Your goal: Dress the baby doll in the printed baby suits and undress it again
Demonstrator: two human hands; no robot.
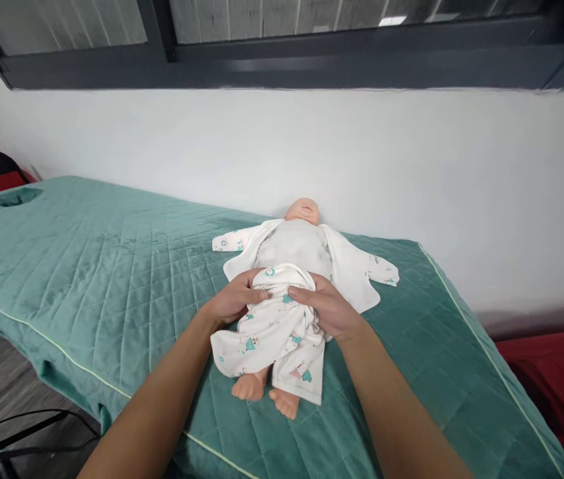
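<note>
A baby doll (304,210) lies on its back on the green quilted bed cover, head toward the wall and bare feet toward me. Its white printed jacket (354,266) is spread open at both sides, with the arms in the sleeves and the pale torso showing. White baby pants (272,332) with a teal and pink print cover the legs, and the feet stick out below. My left hand (235,297) grips the pants near the waist on the left, thumb on top. On the right side, my right hand (329,306) pinches the same waist area. Fingertips of both are hidden by cloth.
The green bed cover (112,266) runs left to a face hole (17,197). A white wall (272,146) with a dark window frame (282,70) stands behind. Red fabric (556,372) is at the right; dark cables (37,452) show at lower left.
</note>
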